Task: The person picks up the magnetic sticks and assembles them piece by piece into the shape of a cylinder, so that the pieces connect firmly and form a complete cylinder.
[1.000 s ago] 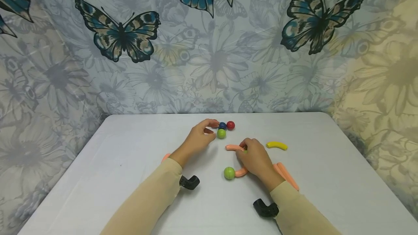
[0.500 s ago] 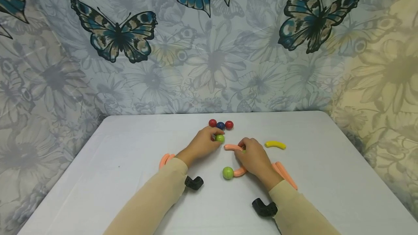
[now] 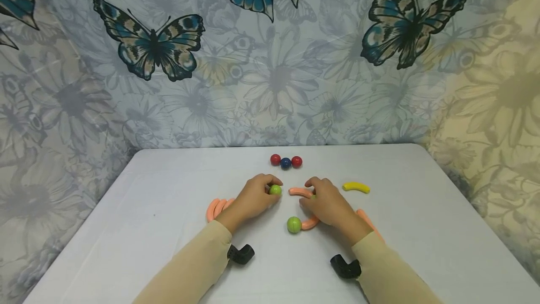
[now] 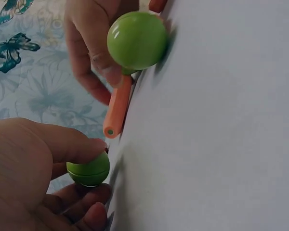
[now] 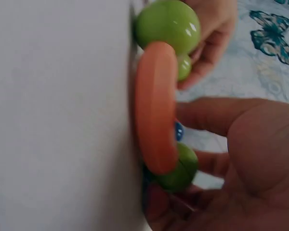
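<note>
My left hand (image 3: 255, 196) pinches a green ball (image 3: 275, 190) between thumb and fingers, just above the white table. To its right, my right hand (image 3: 331, 204) has its thumb and fingers curled around another green ball (image 5: 179, 168), mostly hidden in the head view. One curved orange stick (image 3: 300, 192) extends left from that ball, its free end facing the left hand's ball. A second orange stick (image 3: 310, 223), partly under the right hand, runs nearer me toward a third green ball (image 3: 294, 224) on the table.
Two red balls, one at the left (image 3: 275, 159), flank a blue ball (image 3: 286, 163) near the back edge. A yellow curved stick (image 3: 356, 187) lies right. Orange sticks (image 3: 216, 209) lie by the left wrist, another straight one (image 3: 368, 221) beside the right forearm.
The left hand has taken the green ball from beside the red and blue balls and brought it nearer, toward the orange stick. The right hand stays in place, its thumb and index finger slightly wider apart.
</note>
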Available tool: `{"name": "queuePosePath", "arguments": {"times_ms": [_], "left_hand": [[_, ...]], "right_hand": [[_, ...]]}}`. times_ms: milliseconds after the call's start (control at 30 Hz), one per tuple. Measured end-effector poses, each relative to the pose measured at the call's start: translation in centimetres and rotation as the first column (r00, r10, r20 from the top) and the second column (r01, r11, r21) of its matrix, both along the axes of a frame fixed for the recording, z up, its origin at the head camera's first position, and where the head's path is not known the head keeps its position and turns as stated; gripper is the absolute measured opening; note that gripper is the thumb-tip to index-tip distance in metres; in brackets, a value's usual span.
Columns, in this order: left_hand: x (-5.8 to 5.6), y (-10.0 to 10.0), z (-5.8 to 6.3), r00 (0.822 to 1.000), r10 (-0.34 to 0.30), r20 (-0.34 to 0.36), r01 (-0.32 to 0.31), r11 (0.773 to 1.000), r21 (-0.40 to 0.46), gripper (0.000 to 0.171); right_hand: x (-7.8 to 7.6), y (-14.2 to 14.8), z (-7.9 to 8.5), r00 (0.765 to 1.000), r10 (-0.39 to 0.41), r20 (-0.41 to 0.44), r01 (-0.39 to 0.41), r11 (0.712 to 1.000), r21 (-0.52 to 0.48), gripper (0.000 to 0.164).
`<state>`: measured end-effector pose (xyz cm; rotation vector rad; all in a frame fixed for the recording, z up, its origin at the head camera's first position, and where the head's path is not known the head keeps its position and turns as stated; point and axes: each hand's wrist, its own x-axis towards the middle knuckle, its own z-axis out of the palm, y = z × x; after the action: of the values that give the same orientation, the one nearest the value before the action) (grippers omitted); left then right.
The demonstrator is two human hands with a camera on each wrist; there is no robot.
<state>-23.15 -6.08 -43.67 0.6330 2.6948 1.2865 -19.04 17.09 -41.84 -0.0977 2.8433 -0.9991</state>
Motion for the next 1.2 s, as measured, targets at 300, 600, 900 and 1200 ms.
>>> {"name": "queuePosePath", "arguments": {"times_ms": [300,600,900,1200], "left_hand": [[1.9,-0.7,-0.4,1.0,0.013,0.02,-0.014,0.999,0.039,0.029],[2.1,-0.4,-0.8,0.999,0.03,-0.022,-0.029,0.998,0.052,0.033],[1.9,-0.8,-0.6,1.0,0.003,0.002,-0.003,0.999,0.05,0.034],[1.2,-3.2,1.8,0.996,0.063,0.067,-0.07,0.993,0.099,0.035]], "right_hand": [[-0.1,2.8,1.3,0.952,0.275,0.137,-0.253,0.955,-0.156,0.066],[0.3,3.6,1.6,0.899,0.397,0.187,-0.358,0.91,-0.211,0.085],[0.0,3.0,1.0,0.915,0.376,0.145,-0.346,0.917,-0.2,0.08],[0.4,2.7,0.9,0.875,0.442,0.199,-0.414,0.895,-0.167,0.108]]}}
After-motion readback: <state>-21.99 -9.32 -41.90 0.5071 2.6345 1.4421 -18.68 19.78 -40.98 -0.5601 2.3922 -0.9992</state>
